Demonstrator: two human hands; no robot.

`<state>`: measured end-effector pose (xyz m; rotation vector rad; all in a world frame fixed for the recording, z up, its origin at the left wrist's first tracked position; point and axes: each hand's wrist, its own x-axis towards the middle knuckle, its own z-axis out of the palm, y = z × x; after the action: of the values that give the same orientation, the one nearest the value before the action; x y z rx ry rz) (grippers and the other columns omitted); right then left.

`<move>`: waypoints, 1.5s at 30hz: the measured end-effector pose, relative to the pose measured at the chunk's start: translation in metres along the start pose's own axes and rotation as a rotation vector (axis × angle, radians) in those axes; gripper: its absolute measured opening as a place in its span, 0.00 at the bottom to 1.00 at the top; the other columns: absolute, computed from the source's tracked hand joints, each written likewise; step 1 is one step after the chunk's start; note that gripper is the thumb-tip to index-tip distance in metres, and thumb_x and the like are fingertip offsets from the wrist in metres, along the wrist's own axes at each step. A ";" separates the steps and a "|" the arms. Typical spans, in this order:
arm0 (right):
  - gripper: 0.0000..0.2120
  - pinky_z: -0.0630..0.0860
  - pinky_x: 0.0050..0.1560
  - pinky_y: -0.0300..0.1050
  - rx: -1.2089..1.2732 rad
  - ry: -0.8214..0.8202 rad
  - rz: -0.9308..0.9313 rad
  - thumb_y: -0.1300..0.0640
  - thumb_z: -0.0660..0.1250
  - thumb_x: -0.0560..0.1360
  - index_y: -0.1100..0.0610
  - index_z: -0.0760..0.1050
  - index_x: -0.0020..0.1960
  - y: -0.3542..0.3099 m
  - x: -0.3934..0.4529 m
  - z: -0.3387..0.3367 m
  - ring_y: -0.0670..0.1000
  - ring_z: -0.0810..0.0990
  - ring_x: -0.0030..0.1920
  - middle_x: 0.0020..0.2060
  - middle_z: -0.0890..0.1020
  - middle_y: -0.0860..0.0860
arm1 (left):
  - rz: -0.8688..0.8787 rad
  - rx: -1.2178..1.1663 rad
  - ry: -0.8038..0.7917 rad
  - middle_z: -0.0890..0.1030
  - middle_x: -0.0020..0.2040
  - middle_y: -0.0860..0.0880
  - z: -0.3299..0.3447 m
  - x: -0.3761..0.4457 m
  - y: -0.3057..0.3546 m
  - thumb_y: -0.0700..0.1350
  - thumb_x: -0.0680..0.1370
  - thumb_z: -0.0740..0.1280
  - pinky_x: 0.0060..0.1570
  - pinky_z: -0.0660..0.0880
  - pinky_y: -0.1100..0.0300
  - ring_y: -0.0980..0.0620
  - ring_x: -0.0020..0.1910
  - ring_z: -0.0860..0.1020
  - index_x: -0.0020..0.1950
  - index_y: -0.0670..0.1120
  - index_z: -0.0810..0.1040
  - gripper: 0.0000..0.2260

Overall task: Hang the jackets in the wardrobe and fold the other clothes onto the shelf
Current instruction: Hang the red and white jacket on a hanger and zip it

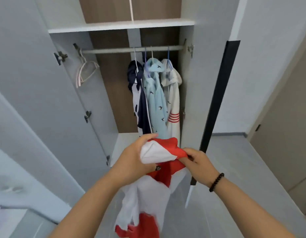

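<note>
A red and white garment (157,153) hangs between both hands in front of the open wardrobe. My left hand (135,155) grips its upper left part, and my right hand (198,162) pinches the red edge on the right. The rest of the cloth dangles down to the lower middle. On the rail (114,50) hang three jackets: a navy and white one (139,98), a light blue one with small birds (156,100), and a white one with red stripes (173,100). Empty pink hangers (85,71) hang at the rail's left end.
A white shelf (121,26) runs above the rail. The left wardrobe door (37,83) stands open, and the right door (217,91) with a dark edge is open too. A grey floor (243,169) and a beige door (286,134) lie to the right.
</note>
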<state>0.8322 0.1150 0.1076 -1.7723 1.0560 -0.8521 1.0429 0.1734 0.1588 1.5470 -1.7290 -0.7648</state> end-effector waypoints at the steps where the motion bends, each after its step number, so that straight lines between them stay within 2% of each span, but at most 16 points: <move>1: 0.06 0.76 0.46 0.31 -0.016 -0.019 -0.047 0.58 0.65 0.77 0.51 0.80 0.47 -0.008 0.015 0.004 0.41 0.80 0.42 0.42 0.83 0.48 | -0.006 0.052 0.044 0.79 0.48 0.64 -0.007 0.003 -0.006 0.39 0.65 0.78 0.40 0.69 0.78 0.68 0.46 0.76 0.58 0.62 0.75 0.28; 4: 0.05 0.76 0.47 0.31 -0.075 -0.007 -0.201 0.59 0.66 0.77 0.53 0.80 0.50 -0.029 0.060 0.015 0.41 0.80 0.45 0.44 0.83 0.47 | -0.077 0.112 0.220 0.79 0.32 0.60 -0.027 0.015 -0.021 0.41 0.69 0.76 0.31 0.67 0.74 0.65 0.32 0.74 0.39 0.57 0.79 0.12; 8: 0.05 0.73 0.42 0.27 -0.108 0.008 -0.321 0.60 0.69 0.75 0.52 0.81 0.45 -0.049 0.114 0.024 0.38 0.79 0.41 0.37 0.82 0.42 | -0.147 0.100 0.443 0.75 0.26 0.63 -0.054 0.042 -0.036 0.45 0.72 0.74 0.27 0.66 0.72 0.63 0.27 0.72 0.33 0.55 0.77 0.11; 12: 0.03 0.76 0.41 0.34 -0.162 -0.029 -0.391 0.54 0.72 0.72 0.53 0.81 0.42 -0.055 0.162 0.024 0.41 0.79 0.38 0.35 0.81 0.43 | -0.181 0.190 0.591 0.73 0.27 0.55 -0.073 0.076 -0.045 0.50 0.74 0.72 0.29 0.66 0.70 0.58 0.29 0.71 0.35 0.46 0.79 0.11; 15: 0.17 0.76 0.41 0.35 -0.309 -0.129 -0.398 0.37 0.70 0.65 0.49 0.79 0.44 -0.051 0.191 0.020 0.42 0.78 0.39 0.36 0.80 0.41 | -0.177 0.228 0.678 0.73 0.40 0.58 -0.081 0.101 -0.046 0.49 0.74 0.73 0.37 0.66 0.76 0.64 0.42 0.74 0.38 0.46 0.81 0.08; 17: 0.21 0.76 0.41 0.35 -0.446 -0.163 -0.376 0.31 0.67 0.61 0.45 0.75 0.45 -0.041 0.207 0.019 0.41 0.78 0.40 0.38 0.78 0.40 | -0.190 0.259 0.683 0.75 0.39 0.57 -0.083 0.118 -0.046 0.50 0.74 0.72 0.36 0.67 0.73 0.60 0.40 0.75 0.38 0.47 0.80 0.08; 20: 0.09 0.74 0.36 0.38 -0.419 -0.119 -0.313 0.44 0.70 0.68 0.43 0.70 0.37 -0.015 0.227 0.021 0.41 0.76 0.34 0.32 0.77 0.41 | -0.228 0.245 0.758 0.75 0.27 0.56 -0.084 0.139 -0.046 0.52 0.72 0.72 0.26 0.64 0.68 0.58 0.28 0.73 0.30 0.50 0.76 0.13; 23: 0.17 0.69 0.29 0.33 -0.276 -0.022 -0.139 0.52 0.71 0.72 0.48 0.69 0.28 0.014 0.238 0.019 0.41 0.72 0.27 0.23 0.74 0.42 | -0.226 0.267 0.827 0.73 0.24 0.58 -0.085 0.155 -0.048 0.52 0.70 0.74 0.25 0.65 0.68 0.59 0.26 0.71 0.26 0.51 0.73 0.16; 25: 0.18 0.68 0.29 0.32 -0.174 -0.006 -0.061 0.54 0.70 0.74 0.50 0.69 0.27 0.027 0.243 0.017 0.41 0.70 0.25 0.22 0.73 0.42 | -0.268 0.224 0.759 0.70 0.22 0.56 -0.089 0.166 -0.054 0.51 0.70 0.74 0.23 0.62 0.68 0.58 0.24 0.68 0.25 0.50 0.72 0.18; 27: 0.17 0.68 0.30 0.30 -0.082 -0.018 -0.019 0.57 0.67 0.76 0.54 0.71 0.29 0.032 0.252 0.015 0.40 0.70 0.26 0.22 0.73 0.43 | -0.380 0.090 0.535 0.67 0.23 0.55 -0.095 0.176 -0.063 0.49 0.70 0.75 0.25 0.59 0.68 0.58 0.24 0.64 0.24 0.46 0.73 0.18; 30: 0.14 0.69 0.32 0.30 0.012 -0.031 0.021 0.60 0.63 0.78 0.60 0.76 0.35 0.031 0.273 0.011 0.41 0.73 0.31 0.28 0.78 0.47 | -0.572 -0.058 0.187 0.71 0.32 0.48 -0.099 0.186 -0.075 0.47 0.72 0.74 0.33 0.62 0.62 0.52 0.33 0.68 0.33 0.44 0.78 0.11; 32: 0.12 0.70 0.35 0.32 0.021 -0.015 0.016 0.59 0.63 0.78 0.62 0.78 0.39 0.029 0.286 0.013 0.45 0.75 0.34 0.32 0.80 0.51 | -0.592 -0.153 0.098 0.72 0.36 0.44 -0.100 0.192 -0.085 0.46 0.74 0.72 0.37 0.63 0.59 0.50 0.37 0.68 0.37 0.44 0.76 0.09; 36: 0.12 0.72 0.39 0.37 -0.017 -0.047 0.018 0.55 0.63 0.78 0.59 0.78 0.39 0.022 0.314 0.030 0.47 0.77 0.34 0.32 0.81 0.47 | -0.503 -0.512 0.191 0.86 0.47 0.44 -0.113 0.215 -0.103 0.42 0.77 0.68 0.49 0.77 0.56 0.46 0.46 0.83 0.46 0.45 0.85 0.06; 39: 0.15 0.65 0.35 0.37 -0.153 -0.228 0.047 0.52 0.60 0.80 0.60 0.73 0.39 0.019 0.345 0.048 0.44 0.71 0.33 0.31 0.74 0.46 | -0.388 -0.643 0.332 0.86 0.46 0.44 -0.138 0.244 -0.116 0.38 0.76 0.68 0.44 0.79 0.59 0.48 0.44 0.84 0.47 0.45 0.85 0.06; 42: 0.17 0.65 0.36 0.37 -0.222 -0.388 0.132 0.47 0.59 0.80 0.58 0.75 0.40 0.018 0.379 0.074 0.45 0.72 0.35 0.33 0.76 0.46 | -0.275 -0.563 0.358 0.85 0.40 0.48 -0.170 0.276 -0.132 0.37 0.75 0.69 0.37 0.78 0.65 0.55 0.37 0.83 0.40 0.48 0.85 0.08; 45: 0.17 0.64 0.36 0.38 -0.228 -0.430 0.200 0.42 0.63 0.77 0.52 0.71 0.34 0.012 0.417 0.103 0.44 0.70 0.32 0.27 0.74 0.44 | -0.229 -0.410 0.313 0.84 0.41 0.48 -0.206 0.307 -0.154 0.43 0.75 0.70 0.38 0.78 0.64 0.58 0.36 0.81 0.42 0.47 0.83 0.03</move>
<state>1.0857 -0.2318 0.1057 -1.8866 1.0456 -0.2166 1.2817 -0.1459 0.1900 1.4935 -1.1012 -0.8726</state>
